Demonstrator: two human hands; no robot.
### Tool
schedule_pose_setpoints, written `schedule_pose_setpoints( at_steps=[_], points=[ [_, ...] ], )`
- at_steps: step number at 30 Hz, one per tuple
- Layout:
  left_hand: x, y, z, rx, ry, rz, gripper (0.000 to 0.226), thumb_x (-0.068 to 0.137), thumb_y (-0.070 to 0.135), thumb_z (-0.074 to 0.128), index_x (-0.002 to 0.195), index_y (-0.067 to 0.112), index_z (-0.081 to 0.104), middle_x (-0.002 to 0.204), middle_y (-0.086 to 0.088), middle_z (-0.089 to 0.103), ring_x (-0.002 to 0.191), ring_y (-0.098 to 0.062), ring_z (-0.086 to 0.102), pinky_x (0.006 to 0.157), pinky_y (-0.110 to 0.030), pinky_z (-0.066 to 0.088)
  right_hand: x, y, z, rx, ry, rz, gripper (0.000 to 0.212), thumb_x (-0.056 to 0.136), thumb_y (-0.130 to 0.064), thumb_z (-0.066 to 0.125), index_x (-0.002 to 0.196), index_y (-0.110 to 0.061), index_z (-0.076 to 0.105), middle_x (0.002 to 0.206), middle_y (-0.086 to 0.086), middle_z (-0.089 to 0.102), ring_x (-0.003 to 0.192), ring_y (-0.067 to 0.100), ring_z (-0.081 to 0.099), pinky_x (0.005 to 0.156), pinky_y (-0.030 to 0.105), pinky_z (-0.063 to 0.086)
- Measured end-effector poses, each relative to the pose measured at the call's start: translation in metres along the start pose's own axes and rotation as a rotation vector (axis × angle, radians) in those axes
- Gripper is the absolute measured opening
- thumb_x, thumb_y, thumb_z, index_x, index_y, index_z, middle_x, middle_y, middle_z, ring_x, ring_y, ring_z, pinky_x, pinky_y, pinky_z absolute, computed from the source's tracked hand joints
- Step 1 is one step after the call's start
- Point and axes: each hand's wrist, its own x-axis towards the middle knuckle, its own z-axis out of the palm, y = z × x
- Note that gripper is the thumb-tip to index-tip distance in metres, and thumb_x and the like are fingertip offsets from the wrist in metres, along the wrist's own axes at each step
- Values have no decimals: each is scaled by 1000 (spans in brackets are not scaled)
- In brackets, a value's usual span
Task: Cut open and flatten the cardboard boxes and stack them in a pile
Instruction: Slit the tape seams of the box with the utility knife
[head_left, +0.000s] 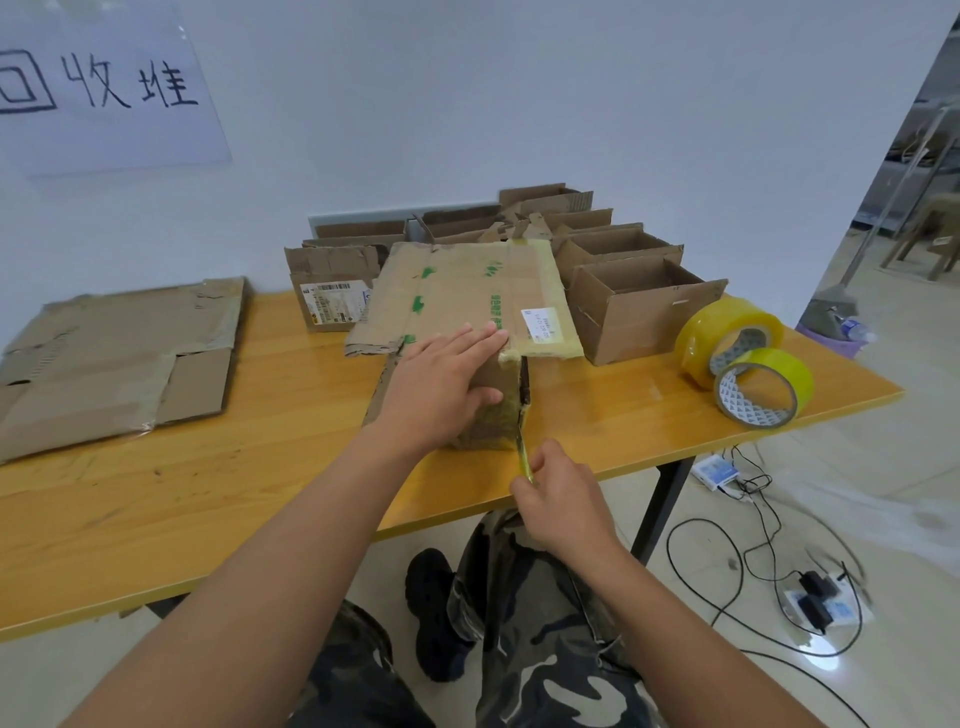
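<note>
- Cutting is under way on one box (467, 306) at the middle of the frame: its near corner seam is split open, a dark gap running down beside yellowish tape.
- Done so far, as I judge it: a flattened pile (114, 358) of cardboard lies at the left of the frame on the wooden table (260, 499), well apart from the box in hand.
- Left to do: several open boxes (623, 291) stand behind and to the right of it, upper middle of the frame, not yet flattened, so much of the job remains.
- The left hand (441, 384) lies flat on the box, fingers straight along its top edge and thumb on the near face, pressing it steady and gripping nothing.
- The right hand (561, 499), lower and just right of the box, is curled around a slim yellow-green cutter (523, 452) whose tip meets the bottom of the split seam.
- Two tape rolls (743, 358) sit at the right edge of the table.
</note>
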Motion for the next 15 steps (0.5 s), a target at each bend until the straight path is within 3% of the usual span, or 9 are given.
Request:
schedule_pose_setpoints(
  at_steps=[6,11,15],
  points=[
    [2,-2,-1,-15,-7,-9,68,93,46,60,152,39,28,158,17,29,147,-8,22,116,-34,16,1,4,-10,-34,-101,22,17,90,-25,57,82,-18,44,68,2,52,61,22,46,54,35,32],
    [2,-1,0,-15,2,-14,67,92,45,61,152,39,29,157,17,31,147,-8,24,115,-34,18,-1,-3,-24,61,61,-78,13,91,-23,56,87,-18,45,63,2,52,54,18,42,50,34,31],
    [1,-1,-1,-25,10,-17,67,92,44,62,151,38,31,156,17,33,146,-8,26,113,-34,21,14,-12,-20,94,89,-104,10,94,-21,56,93,-20,46,63,-1,50,53,14,42,49,29,33]
  ],
)
